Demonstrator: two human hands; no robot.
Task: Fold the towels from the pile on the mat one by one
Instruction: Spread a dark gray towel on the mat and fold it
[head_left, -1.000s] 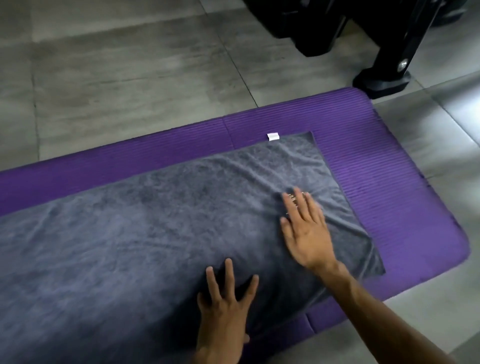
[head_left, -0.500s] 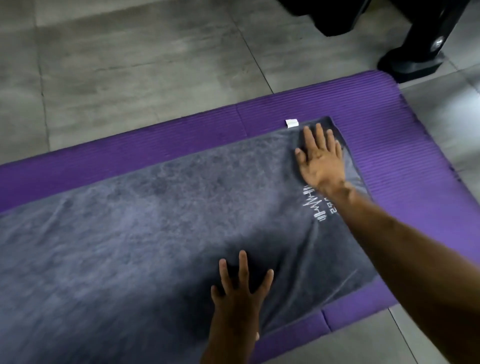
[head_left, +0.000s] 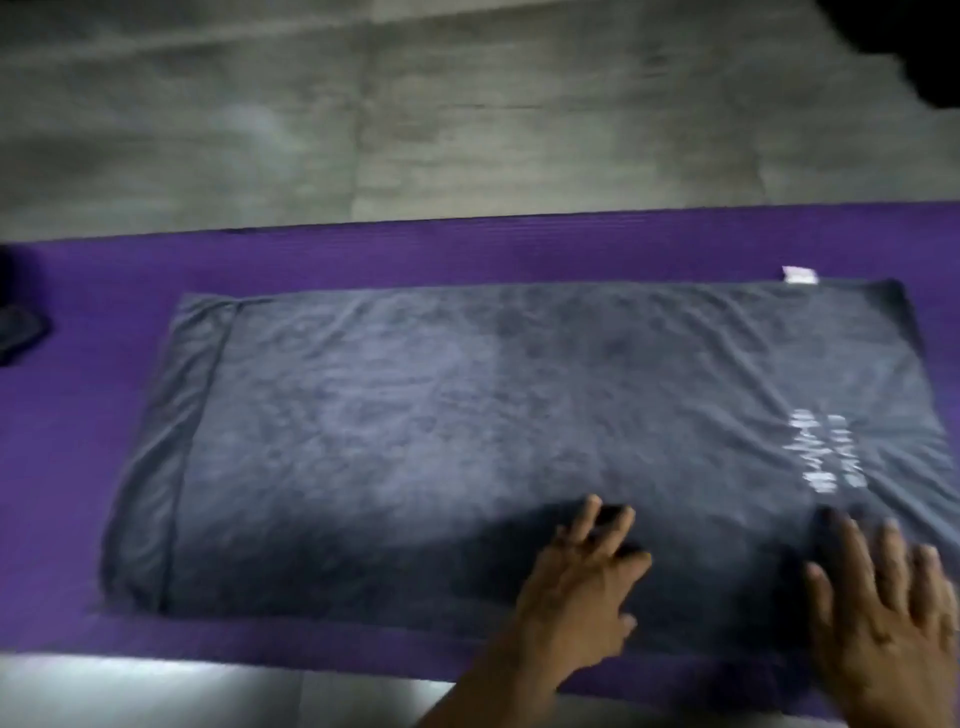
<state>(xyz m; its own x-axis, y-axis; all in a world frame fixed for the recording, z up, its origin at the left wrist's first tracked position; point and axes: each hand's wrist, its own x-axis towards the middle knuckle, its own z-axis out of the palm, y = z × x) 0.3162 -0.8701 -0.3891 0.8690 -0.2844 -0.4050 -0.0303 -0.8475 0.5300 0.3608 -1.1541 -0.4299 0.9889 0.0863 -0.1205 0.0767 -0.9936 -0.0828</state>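
A large grey towel (head_left: 467, 426) lies spread flat on the purple mat (head_left: 467, 249), with a white printed logo near its right end and a white tag at the far right corner. Its left end shows a folded-over band. My left hand (head_left: 582, 587) rests on the towel's near edge, fingers apart, holding nothing. My right hand (head_left: 893, 613) lies flat on the near right part of the towel, fingers spread. The picture is blurred by motion.
A dark bundle of cloth (head_left: 18, 332) sits on the mat at the far left edge. Grey floor tiles (head_left: 415, 130) lie beyond the mat. A black object (head_left: 914, 47) fills the top right corner. Pale floor shows below the mat.
My right hand has drawn back from the towel's far right corner to its near edge. The view has swung left, showing the whole towel and its left end.
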